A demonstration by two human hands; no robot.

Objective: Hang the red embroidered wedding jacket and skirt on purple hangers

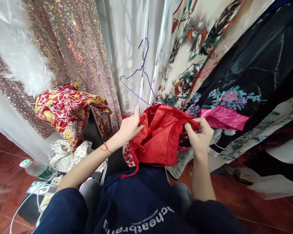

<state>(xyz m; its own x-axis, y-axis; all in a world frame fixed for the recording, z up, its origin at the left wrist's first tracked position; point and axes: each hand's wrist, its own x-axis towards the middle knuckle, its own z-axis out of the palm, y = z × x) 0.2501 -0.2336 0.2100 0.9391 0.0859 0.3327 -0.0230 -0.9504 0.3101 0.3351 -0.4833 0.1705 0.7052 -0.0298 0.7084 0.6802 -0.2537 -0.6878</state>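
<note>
A red satin garment point(158, 143) lies across my lap, its plain shiny side facing up. A patterned red and silver part point(128, 156) shows at its lower left, and a thin red cord hangs below. My left hand point(130, 129) is at the garment's left edge, thumb pointing up and fingers curled against the fabric; part of the grip is hidden. Over on the right, my right hand point(200, 134) pinches the gathered upper edge between thumb and fingers. A purple wire hanger point(143, 68) stands just beyond the garment, its lower end hidden behind the cloth.
Left of me are a red and gold embroidered garment point(65, 113), a dotted white cloth point(63, 156) and a plastic bottle point(37, 169) with a green label. A sequined curtain point(73, 42) and hanging clothes point(249, 65) surround me. Pink satin point(224, 117) is beside my right hand.
</note>
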